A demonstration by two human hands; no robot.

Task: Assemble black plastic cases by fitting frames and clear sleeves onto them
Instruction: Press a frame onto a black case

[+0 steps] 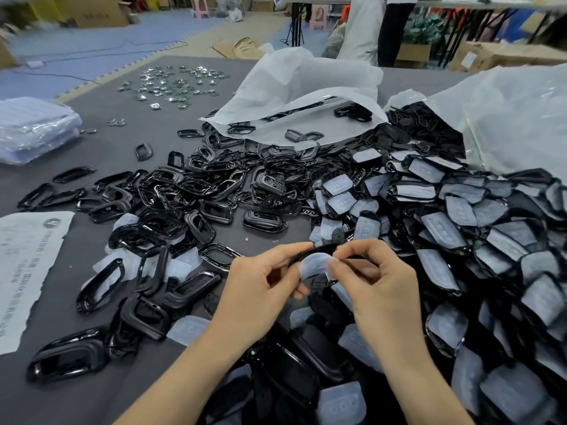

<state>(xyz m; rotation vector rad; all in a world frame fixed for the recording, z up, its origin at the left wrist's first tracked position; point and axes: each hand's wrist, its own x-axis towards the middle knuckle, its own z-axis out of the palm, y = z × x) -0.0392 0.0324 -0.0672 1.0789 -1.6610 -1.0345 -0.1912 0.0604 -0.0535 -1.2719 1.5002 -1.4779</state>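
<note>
- The left hand (260, 286) and right hand (380, 283) each pinch one black plastic case (320, 282), held between them above the grey table (270, 237).
- The right thumb presses a clear flexible sleeve (314, 266) against the case.
- Loose glossy black frames (184, 191) crowd the left side; a heap of sleeved black cases (460, 225) crowds the right.
- A bare patch of table lies just ahead of the hands.

This is a small assembly workshop, a hand-work production floor and not a home. A broad grey work table (101, 148) is heaped with hundreds of identical black plastic frames (190, 185) and sleeved black cases (460, 225), spilling out of big white plastic sacks (306, 78). Small metal parts (171, 84) lie scattered at its far edge (too small to identify). Beyond the table are cardboard boxes (98, 10), foam floor mats (92, 44), pink plastic stools (200, 6) and folding tables (337, 0).
</note>
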